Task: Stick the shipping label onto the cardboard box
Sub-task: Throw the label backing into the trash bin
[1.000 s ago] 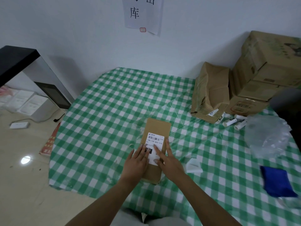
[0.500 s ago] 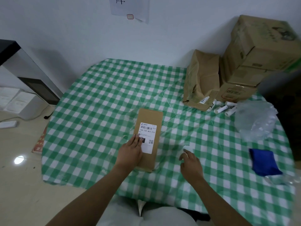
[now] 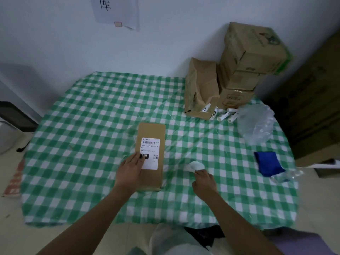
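A flat brown cardboard box (image 3: pixel 151 131) lies lengthwise on the green-and-white checked table (image 3: pixel 92 116). A white shipping label (image 3: pixel 151 150) with barcode and QR code lies flat on the box's top, near its middle. My left hand (image 3: pixel 129 172) rests flat on the box's near left part, fingertips touching the label's lower left edge. To the right of the box, my right hand (image 3: pixel 203 179) pinches a crumpled white piece of paper (image 3: pixel 196 165) just above the cloth.
Stacked cardboard boxes (image 3: pixel 250 57) and a leaning brown package (image 3: pixel 200 89) fill the far right corner. White tubes (image 3: pixel 225 115), a clear plastic bag (image 3: pixel 256 122) and a blue cloth (image 3: pixel 268 163) lie along the right side. The table's near edge hangs over my lap.
My right hand left the label, moved right and took hold of the crumpled white paper. My left hand stayed on the box.
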Motion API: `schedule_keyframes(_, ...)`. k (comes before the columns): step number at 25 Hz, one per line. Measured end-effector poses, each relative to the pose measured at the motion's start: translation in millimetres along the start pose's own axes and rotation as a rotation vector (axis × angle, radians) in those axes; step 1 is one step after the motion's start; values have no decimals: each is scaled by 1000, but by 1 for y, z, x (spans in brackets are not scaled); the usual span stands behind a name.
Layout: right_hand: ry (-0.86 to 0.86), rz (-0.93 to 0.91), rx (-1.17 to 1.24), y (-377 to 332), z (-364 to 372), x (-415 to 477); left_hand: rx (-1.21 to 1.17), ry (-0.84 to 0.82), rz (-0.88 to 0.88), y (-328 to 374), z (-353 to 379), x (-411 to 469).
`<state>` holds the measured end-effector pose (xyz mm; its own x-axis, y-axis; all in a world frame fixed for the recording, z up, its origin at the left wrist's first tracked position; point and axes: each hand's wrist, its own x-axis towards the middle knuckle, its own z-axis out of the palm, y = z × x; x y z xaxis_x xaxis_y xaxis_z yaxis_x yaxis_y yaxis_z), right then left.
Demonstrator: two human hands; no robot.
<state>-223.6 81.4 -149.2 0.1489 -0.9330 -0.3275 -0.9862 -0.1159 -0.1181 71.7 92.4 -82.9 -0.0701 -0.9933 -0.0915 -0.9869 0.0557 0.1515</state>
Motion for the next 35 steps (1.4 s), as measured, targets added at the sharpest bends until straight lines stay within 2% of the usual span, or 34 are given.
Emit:
schedule_keyframes(4,105,8,49,3,12,-36,-102,-16,-75,9,-6,-17)
schedule_keyframes(7,146,40,64,11,28,-78,-156,31,-16,16,2,-39)
schedule_keyframes(11,57,107,78,15,52,-152,-155,39,3,24,10,-81)
schedule_keyframes(15,37,155,72,14,75,-221,-129,45,72,23,25,-124)
schedule_keyframes(18,37,220,97,18,94,-261,-190,18,22,30,32,-147)
schedule_keyframes(22,34,323,172,20,112,-297,-263,4,53,46,39,-171)
schedule_keyframes(27,-50,392,171,23,138,-327,-298,-50,114,68,58,-189)
schedule_keyframes(31,-180,468,180,27,164,-348,-298,-104,163,87,68,-194)
schedule_keyframes(35,-300,503,192,24,189,-352,-418,-154,162,115,65,-185)
